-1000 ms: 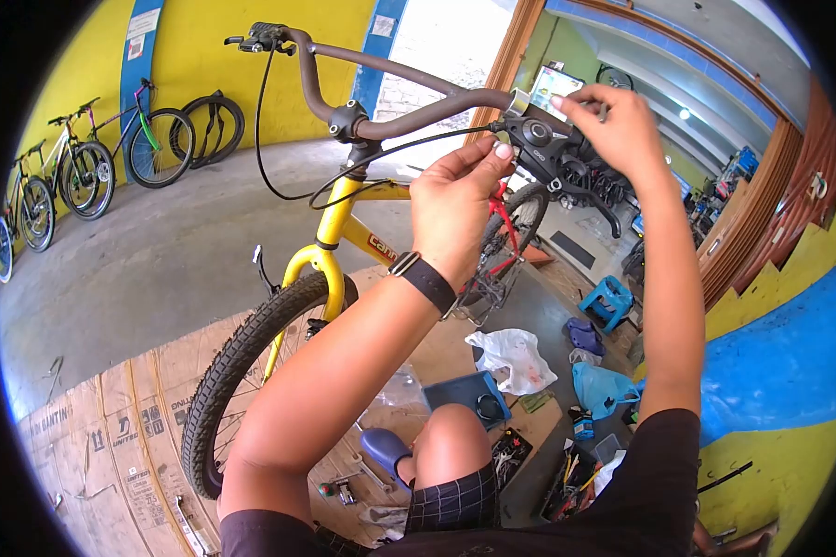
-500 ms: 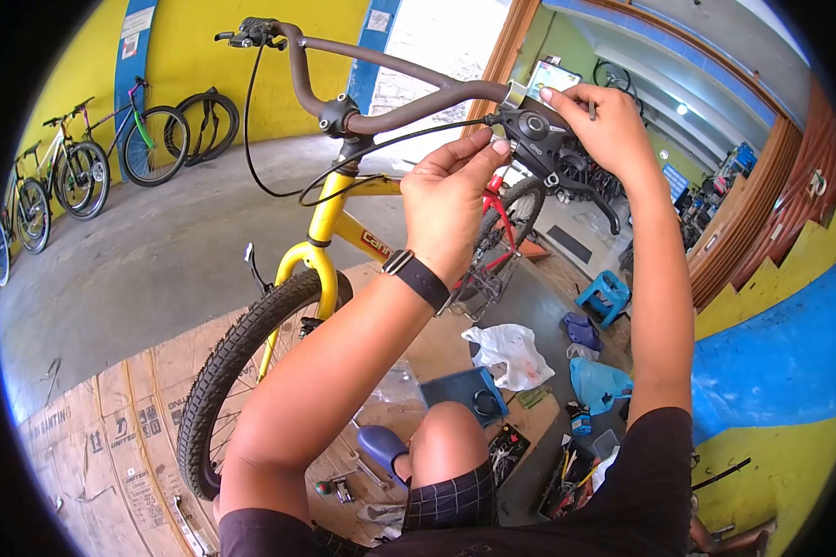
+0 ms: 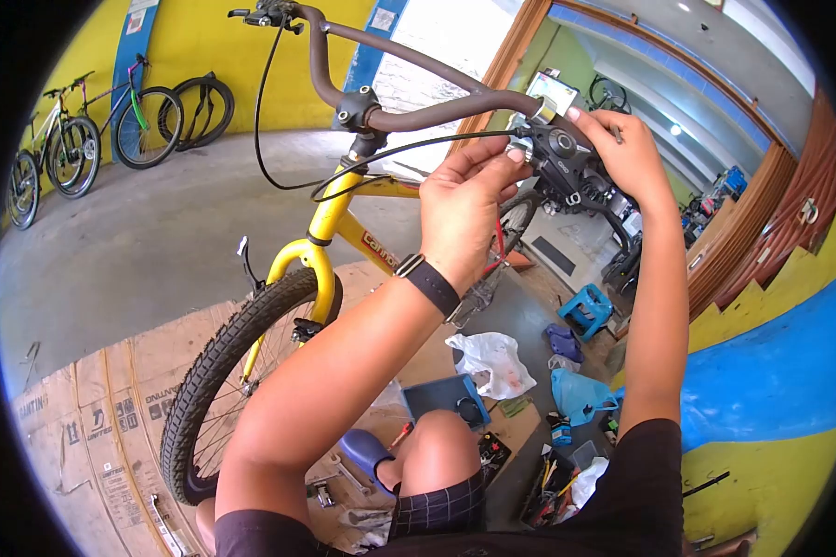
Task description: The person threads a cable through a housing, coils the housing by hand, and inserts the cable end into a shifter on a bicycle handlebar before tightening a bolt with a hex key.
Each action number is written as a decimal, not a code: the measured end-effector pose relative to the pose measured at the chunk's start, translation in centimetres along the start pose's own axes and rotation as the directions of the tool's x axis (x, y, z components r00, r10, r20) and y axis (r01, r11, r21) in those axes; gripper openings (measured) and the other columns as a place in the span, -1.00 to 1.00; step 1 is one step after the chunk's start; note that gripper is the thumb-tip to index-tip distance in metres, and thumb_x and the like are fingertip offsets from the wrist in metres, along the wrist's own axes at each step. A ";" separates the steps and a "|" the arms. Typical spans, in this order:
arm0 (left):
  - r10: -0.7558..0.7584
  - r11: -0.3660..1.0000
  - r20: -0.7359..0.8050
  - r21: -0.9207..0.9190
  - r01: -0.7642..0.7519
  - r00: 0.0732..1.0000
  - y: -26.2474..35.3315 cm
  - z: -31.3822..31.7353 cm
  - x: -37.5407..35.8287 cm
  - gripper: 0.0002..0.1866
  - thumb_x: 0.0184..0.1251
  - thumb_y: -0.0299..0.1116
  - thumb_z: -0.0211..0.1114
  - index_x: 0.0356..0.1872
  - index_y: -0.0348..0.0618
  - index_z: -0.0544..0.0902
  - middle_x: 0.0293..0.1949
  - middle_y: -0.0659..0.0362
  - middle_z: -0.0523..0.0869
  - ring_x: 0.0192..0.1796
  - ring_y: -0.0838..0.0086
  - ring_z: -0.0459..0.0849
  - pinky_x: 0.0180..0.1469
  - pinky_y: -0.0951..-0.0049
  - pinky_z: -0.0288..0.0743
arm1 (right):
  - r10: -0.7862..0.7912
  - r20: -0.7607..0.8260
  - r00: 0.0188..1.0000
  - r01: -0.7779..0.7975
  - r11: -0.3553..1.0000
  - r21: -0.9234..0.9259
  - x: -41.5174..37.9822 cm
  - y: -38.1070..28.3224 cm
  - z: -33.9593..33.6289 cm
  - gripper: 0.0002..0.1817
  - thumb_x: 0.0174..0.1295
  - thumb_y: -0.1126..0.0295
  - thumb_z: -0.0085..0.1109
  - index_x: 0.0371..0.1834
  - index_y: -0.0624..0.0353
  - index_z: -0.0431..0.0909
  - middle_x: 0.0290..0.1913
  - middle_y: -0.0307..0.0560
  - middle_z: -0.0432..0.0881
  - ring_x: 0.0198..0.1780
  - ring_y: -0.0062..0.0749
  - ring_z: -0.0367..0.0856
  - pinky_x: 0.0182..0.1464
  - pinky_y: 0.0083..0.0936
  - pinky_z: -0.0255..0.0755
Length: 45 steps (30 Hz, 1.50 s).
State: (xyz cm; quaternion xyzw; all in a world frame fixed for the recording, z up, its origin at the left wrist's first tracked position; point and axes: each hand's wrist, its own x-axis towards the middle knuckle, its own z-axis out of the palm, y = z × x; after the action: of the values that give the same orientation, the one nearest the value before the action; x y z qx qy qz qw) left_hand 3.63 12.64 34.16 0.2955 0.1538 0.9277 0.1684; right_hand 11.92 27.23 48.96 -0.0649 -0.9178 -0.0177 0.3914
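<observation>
At the handlebar's right end sits a black brake lever unit [image 3: 559, 165] with a round cap, and its lever blade points down and right. A silver clamp band [image 3: 548, 111] shows on the brown handlebar [image 3: 427, 113] beside it. My left hand [image 3: 469, 200], wearing a watch, is closed in a pinch at the unit's near side, on a small silvery part [image 3: 524, 147] mostly hidden by the fingertips. My right hand [image 3: 627, 153] is curled at the bar end, thumb near the clamp band. A short dark stub [image 3: 618, 136] pokes out between its fingers. A black cable [image 3: 409, 147] runs into the unit.
The yellow bicycle frame [image 3: 330, 209] and front wheel [image 3: 223, 371] stand on flattened cardboard [image 3: 102, 418]. Near my knee are a blue tray [image 3: 423, 399], a white plastic bag [image 3: 497, 362] and a tool box [image 3: 548, 492]. Several bicycles [image 3: 74, 153] line the yellow wall.
In view, the handlebar, lever unit and both hands have shifted slightly right and down, while floor items have moved left. Both hands keep nearly the same grip.
</observation>
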 end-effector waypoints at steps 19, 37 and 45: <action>0.027 0.999 0.094 0.016 -0.029 0.995 -0.7 -0.3 0.5 -0.65 0.32 -0.47 0.43 0.07 -0.44 0.65 -0.11 0.02 0.79 -0.09 0.44 0.77 -0.04 0.52 0.62 | -0.019 0.009 1.000 0.019 0.999 0.038 0.2 0.5 0.6 -0.44 0.35 -0.08 0.16 -0.36 0.33 0.68 -0.61 -0.11 0.51 -0.48 -0.46 0.41 -0.31 -0.45 0.36; 0.083 0.984 -0.050 0.162 -0.074 0.995 -1.6 0.7 0.2 -0.68 0.28 -0.42 0.48 -0.02 -0.40 0.70 -0.17 0.05 0.79 -0.20 0.51 0.73 -0.09 0.52 0.61 | -0.018 -0.016 1.000 0.018 0.999 0.045 0.2 1.5 1.1 -0.45 0.31 -0.07 0.19 -0.36 0.33 0.69 -0.57 0.05 0.58 -0.49 -0.29 0.53 -0.29 -0.39 0.43; 0.133 0.989 -0.093 0.073 -0.127 0.987 -2.0 1.4 0.0 -0.66 0.22 -0.44 0.53 -0.04 -0.43 0.70 -0.18 0.09 0.78 -0.15 0.55 0.69 -0.03 0.57 0.55 | 0.004 0.001 1.000 -0.004 1.000 0.012 -0.1 1.5 0.7 -0.45 0.27 -0.10 0.21 -0.25 0.27 0.76 -0.48 0.10 0.68 -0.38 -0.18 0.69 -0.17 -0.35 0.51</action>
State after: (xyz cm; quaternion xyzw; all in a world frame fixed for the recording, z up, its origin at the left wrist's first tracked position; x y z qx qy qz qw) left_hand 4.93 14.73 34.51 0.2645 0.1734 0.9444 0.0898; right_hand 11.69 28.79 48.42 -0.0641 -0.9179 -0.0113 0.3914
